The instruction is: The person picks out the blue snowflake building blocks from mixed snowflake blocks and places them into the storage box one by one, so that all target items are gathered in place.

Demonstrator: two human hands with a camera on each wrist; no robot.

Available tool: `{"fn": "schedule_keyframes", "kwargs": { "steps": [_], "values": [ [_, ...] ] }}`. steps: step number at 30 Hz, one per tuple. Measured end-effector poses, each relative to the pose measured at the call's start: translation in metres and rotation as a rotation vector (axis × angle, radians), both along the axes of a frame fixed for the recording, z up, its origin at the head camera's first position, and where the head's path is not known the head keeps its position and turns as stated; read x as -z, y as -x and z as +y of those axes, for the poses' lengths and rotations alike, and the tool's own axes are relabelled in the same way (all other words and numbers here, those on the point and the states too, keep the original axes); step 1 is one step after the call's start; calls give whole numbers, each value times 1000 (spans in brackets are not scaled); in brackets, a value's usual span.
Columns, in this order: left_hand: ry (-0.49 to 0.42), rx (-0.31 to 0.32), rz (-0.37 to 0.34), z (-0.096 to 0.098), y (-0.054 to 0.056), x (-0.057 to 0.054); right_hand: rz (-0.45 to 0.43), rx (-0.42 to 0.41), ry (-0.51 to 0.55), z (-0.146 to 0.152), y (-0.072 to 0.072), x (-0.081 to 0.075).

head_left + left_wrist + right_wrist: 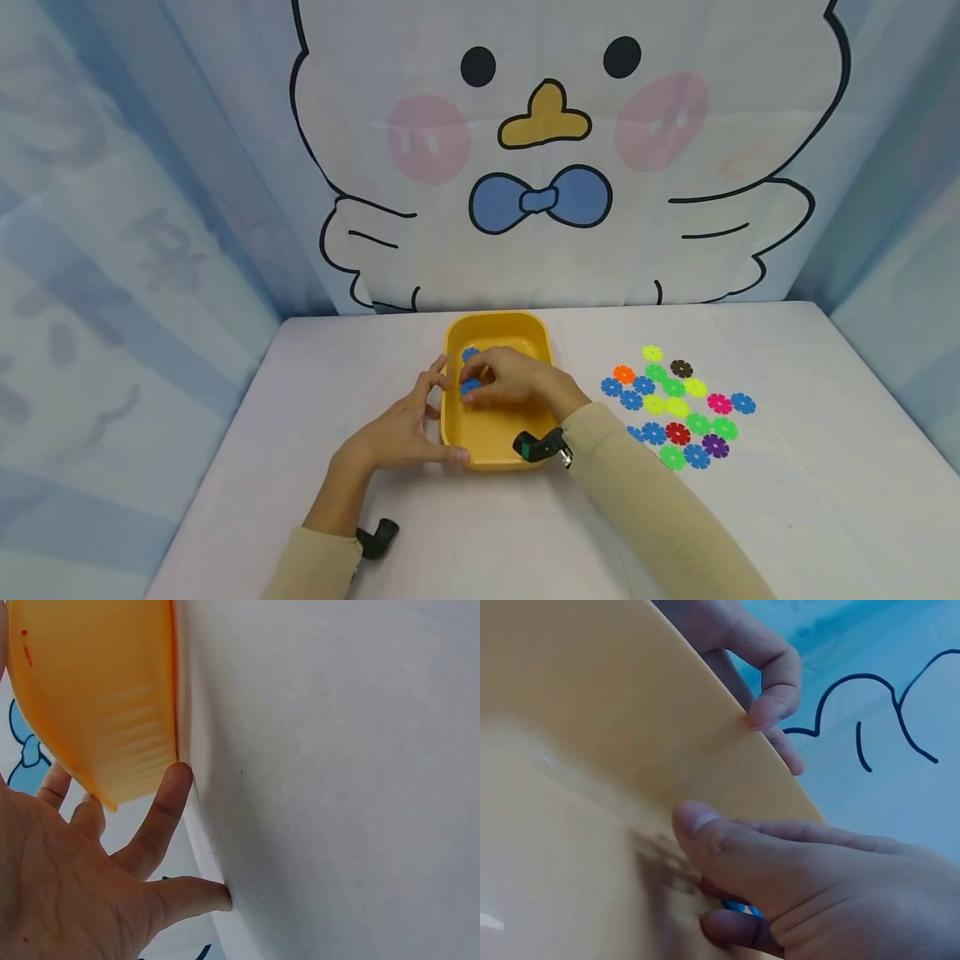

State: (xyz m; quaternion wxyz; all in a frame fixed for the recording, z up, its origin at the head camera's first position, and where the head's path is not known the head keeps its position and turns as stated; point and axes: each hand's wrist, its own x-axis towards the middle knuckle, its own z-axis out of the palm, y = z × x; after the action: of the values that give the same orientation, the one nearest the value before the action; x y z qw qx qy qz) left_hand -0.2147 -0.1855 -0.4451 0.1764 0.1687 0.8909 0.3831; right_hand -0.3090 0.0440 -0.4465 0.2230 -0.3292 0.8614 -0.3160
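A yellow tray [487, 442] stands near the middle of the table. My right hand [513, 382] reaches into it with curled fingers, thumb and forefinger pinching a blue flower-shaped disc [470, 386] near the left wall. Another blue disc [470, 354] lies farther back, partly covered by that hand; a sliver of blue shows between its fingers in the right wrist view. Spread along the outside of the tray's left wall, my left hand [401, 425] touches the rim with its fingertips. Its thumb extends toward the tray's front left corner.
To the right of the tray lie several loose flower-shaped discs [677, 407] in blue, green, yellow, red and other colours. My right forearm passes over the table beside them. A printed curtain [547, 275] hangs at the table's back edge [675, 307].
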Motion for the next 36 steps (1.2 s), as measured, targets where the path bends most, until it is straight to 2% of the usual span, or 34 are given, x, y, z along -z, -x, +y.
{"fn": "schedule_keyframes", "kwargs": {
  "steps": [8,15,21,36],
  "values": [
    [12,10,18,2,3,-5,81,13,-23,1,2,1],
    [8,-23,-8,0,-2,-1,73,-3,-33,-5,-1,7],
    [-1,-25,-12,-1,-7,0,64,-2,-54,-7,-4,8],
    [3,-16,-2,2,-3,-2,72,5,-61,-3,-3,8]
  ]
}}
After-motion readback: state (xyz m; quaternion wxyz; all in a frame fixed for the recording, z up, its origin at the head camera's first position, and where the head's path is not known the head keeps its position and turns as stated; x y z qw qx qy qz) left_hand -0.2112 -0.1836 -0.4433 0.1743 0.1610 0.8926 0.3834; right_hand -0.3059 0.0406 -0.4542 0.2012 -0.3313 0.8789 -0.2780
